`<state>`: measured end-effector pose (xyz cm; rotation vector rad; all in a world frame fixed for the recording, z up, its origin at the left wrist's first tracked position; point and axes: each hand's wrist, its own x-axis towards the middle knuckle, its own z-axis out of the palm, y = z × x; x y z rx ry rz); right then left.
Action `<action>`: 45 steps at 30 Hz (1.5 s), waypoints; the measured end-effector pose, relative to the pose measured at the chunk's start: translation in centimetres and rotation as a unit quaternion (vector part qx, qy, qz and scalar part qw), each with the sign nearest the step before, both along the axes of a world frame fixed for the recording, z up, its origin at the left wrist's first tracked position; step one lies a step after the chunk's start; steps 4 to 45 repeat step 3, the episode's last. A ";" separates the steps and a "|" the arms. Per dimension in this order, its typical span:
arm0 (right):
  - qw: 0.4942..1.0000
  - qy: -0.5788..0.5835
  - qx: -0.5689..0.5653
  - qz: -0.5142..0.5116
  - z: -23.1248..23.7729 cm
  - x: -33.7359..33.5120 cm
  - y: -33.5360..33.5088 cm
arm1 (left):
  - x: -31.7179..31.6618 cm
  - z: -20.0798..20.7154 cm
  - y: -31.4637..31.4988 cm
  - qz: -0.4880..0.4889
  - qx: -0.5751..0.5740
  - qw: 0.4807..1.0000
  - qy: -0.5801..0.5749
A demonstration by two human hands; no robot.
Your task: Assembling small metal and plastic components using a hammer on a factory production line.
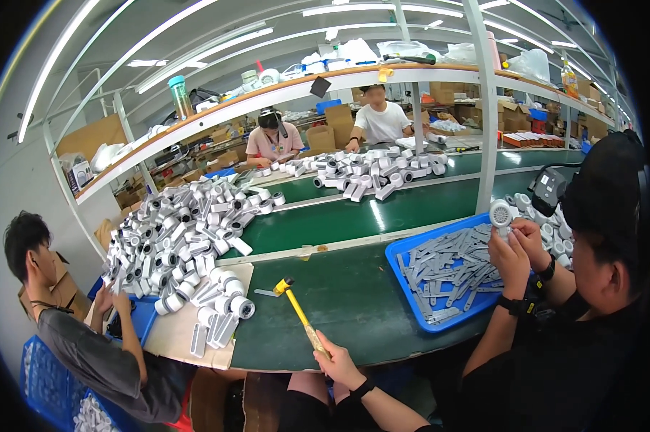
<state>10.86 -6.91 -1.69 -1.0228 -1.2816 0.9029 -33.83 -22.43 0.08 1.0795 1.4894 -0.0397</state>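
My right hand (336, 362) is closed around the worn lower handle of a hammer (300, 313), a small mallet with a yellow shaft and a yellow-and-black head. The shaft slants up and left over the green work surface (325, 281). Beside the hammer head lies a thin grey strip (267, 292). Left of it, white handheld-fan-like housings (228, 306) are heaped on a sheet of cardboard (242, 277). My left hand does not appear.
At right, a co-worker's hands (516, 248) hold a round-headed white part (500, 214) over a blue tray (429, 326) of grey strips. Another seated person (87, 345) works at left. A shelf (260, 98) and metal post (485, 144) stand across the bench. Two people work beyond.
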 end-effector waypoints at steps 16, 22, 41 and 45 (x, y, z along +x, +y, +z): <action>1.000 0.003 -0.022 0.004 0.1 -0.1 0.1 | -1.6 1.3 0.8 -0.005 -0.022 1.000 0.000; 1.000 0.003 -0.022 0.004 0.1 -0.1 0.1 | -1.6 1.3 0.8 -0.005 -0.022 1.000 0.000; 1.000 0.003 -0.022 0.004 0.1 -0.1 0.1 | -1.6 1.3 0.8 -0.005 -0.022 1.000 0.000; 1.000 0.003 -0.022 0.004 0.1 -0.1 0.1 | -1.6 1.3 0.8 -0.005 -0.022 1.000 0.000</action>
